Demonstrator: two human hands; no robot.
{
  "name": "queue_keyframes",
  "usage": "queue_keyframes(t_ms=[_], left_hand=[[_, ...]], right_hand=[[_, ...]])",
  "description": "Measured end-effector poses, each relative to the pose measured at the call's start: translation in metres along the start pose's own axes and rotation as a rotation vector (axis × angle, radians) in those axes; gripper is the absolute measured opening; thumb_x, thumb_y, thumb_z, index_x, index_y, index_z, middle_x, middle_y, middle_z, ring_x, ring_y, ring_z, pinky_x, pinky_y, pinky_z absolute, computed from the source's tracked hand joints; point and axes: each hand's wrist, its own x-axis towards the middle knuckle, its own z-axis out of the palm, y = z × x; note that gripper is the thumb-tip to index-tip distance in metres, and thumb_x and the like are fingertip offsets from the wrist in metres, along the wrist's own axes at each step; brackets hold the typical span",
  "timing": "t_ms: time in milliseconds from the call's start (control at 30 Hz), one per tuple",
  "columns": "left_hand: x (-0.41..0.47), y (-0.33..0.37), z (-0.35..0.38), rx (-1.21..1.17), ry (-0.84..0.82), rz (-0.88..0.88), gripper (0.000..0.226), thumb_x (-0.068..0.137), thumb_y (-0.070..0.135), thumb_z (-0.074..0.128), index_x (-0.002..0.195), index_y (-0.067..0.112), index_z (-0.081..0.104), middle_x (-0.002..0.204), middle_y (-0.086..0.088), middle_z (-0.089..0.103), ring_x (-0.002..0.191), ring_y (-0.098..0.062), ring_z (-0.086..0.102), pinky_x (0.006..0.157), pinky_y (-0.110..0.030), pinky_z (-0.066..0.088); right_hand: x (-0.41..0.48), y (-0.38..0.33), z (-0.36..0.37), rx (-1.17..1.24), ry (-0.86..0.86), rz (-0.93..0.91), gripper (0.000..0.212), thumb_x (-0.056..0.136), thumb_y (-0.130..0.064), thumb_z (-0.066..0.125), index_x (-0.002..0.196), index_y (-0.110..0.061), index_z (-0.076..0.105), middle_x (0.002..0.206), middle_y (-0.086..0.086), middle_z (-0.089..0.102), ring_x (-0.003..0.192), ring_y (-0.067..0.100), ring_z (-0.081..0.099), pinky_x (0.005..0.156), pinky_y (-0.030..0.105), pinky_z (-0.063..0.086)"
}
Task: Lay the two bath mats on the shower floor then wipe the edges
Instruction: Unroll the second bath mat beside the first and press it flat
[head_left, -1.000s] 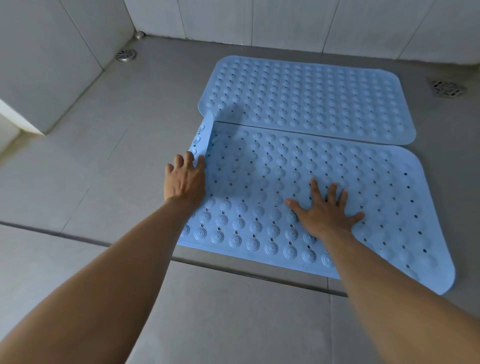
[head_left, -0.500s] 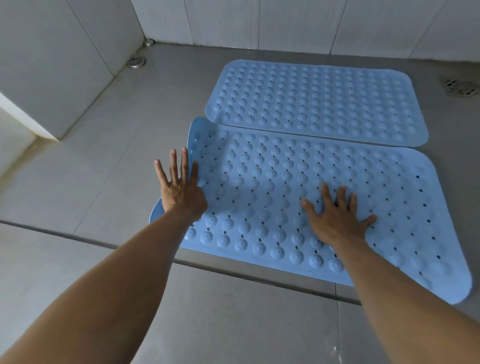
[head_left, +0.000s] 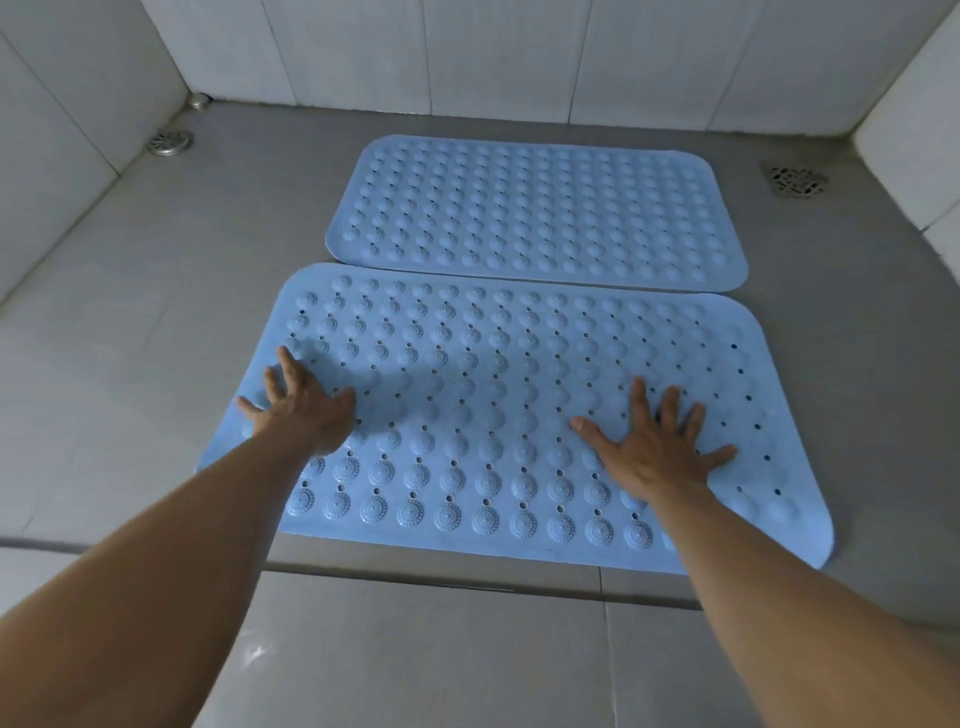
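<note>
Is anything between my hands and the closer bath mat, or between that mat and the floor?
Nothing visible. The left hand and right hand press directly on the near mat, which lies flat on the shower floor.

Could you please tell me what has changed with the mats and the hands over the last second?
The left hand let go of the near mat's folded-up left end, which dropped flat, and now presses open on that end. The right hand stayed spread flat on the near mat; the far mat lies as before.
</note>
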Motion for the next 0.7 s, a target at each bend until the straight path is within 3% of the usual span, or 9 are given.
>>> queue_keyframes(t_ms=[100,167,700], left_hand=[[0.000,-0.007,0.007,0.010,-0.001,0.051,0.069,0.094,0.069,0.005,0.153,0.041,-0.019,0.164,-0.007,-0.023,0.151,-0.034,-0.017,0.110,-0.074,-0.004],[-0.001,-0.007,0.008,0.017,0.015,0.089,0.063,0.094,0.068,0.004,0.150,0.050,-0.019,0.164,-0.010,-0.020,0.150,-0.037,-0.017,0.111,-0.073,-0.003],[0.009,0.003,0.013,0.024,0.059,0.134,0.064,0.092,0.072,0.006,0.150,0.053,-0.014,0.164,-0.009,-0.018,0.150,-0.039,-0.012,0.112,-0.067,0.012]], right_hand=[[-0.001,0.004,-0.001,0.012,-0.002,0.035,0.119,0.049,-0.108,0.007,0.149,-0.050,-0.022,0.161,0.011,-0.029,0.147,0.041,-0.026,0.106,0.079,-0.008],[0.000,0.004,-0.004,0.016,-0.002,0.057,0.120,0.045,-0.110,0.007,0.147,-0.053,-0.023,0.159,0.013,-0.033,0.145,0.043,-0.028,0.104,0.080,-0.010],[0.006,0.016,-0.019,0.068,-0.050,0.049,0.122,0.045,-0.110,0.016,0.147,-0.055,-0.022,0.159,0.012,-0.034,0.146,0.043,-0.027,0.105,0.080,-0.006]])
